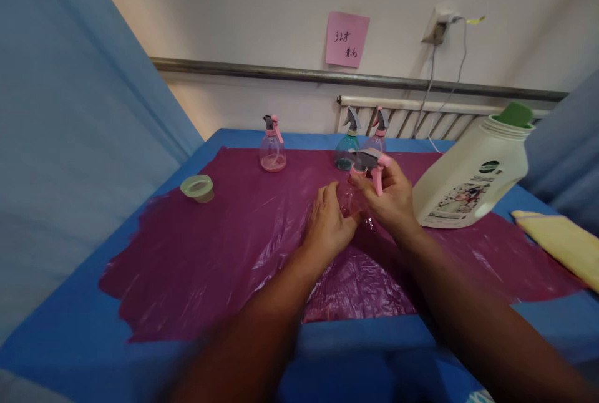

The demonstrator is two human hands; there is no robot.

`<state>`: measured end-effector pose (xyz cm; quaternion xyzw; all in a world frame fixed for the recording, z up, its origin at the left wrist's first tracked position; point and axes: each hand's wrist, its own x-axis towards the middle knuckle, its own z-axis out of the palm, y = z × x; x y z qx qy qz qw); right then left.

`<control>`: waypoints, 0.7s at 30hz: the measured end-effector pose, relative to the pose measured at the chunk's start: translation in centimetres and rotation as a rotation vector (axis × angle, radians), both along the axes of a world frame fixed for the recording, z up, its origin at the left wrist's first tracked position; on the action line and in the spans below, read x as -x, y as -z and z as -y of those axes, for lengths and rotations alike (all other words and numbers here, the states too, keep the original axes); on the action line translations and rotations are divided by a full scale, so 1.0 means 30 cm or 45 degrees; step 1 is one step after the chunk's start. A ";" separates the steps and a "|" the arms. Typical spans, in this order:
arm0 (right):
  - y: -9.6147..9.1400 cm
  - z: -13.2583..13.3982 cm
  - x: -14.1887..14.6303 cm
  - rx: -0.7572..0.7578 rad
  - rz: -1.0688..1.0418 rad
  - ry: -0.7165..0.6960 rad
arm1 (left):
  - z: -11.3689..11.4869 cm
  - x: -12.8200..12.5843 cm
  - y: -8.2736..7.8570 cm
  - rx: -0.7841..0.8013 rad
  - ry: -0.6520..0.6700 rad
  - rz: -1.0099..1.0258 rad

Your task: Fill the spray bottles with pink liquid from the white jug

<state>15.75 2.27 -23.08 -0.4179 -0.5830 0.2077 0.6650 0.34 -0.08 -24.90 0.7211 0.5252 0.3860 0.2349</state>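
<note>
Between my hands stands a clear spray bottle (pixel 347 194) with a pink collar and a grey and pink trigger head (pixel 369 158). My left hand (pixel 330 219) is curled around the bottle's body from the left. My right hand (pixel 390 200) grips the pink collar just below the trigger head, fingers closed. Most of the bottle's body is hidden by my hands, and I cannot tell whether the head is fully seated. Close to my right hand is a large cream jug (pixel 468 172) with a green cap (pixel 515 114).
A spray bottle with a little pinkish liquid (pixel 272 156) stands back left, a teal spray bottle (pixel 345 148) and another clear one (pixel 375 141) behind my hands. A small lidded cup (pixel 197 188) is left, a yellow cloth (pixel 559 241) right. Purple plastic sheeting (pixel 196 266) covers the blue table.
</note>
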 end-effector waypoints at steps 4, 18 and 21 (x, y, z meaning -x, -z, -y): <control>-0.058 0.024 0.008 -0.117 -0.044 0.078 | 0.000 -0.004 0.002 0.004 -0.002 -0.005; -0.220 0.019 -0.063 -0.159 -0.332 0.190 | -0.003 -0.004 0.010 0.011 -0.001 -0.009; -0.272 0.048 -0.060 -0.256 -0.334 0.202 | 0.011 -0.005 0.004 0.028 0.015 -0.014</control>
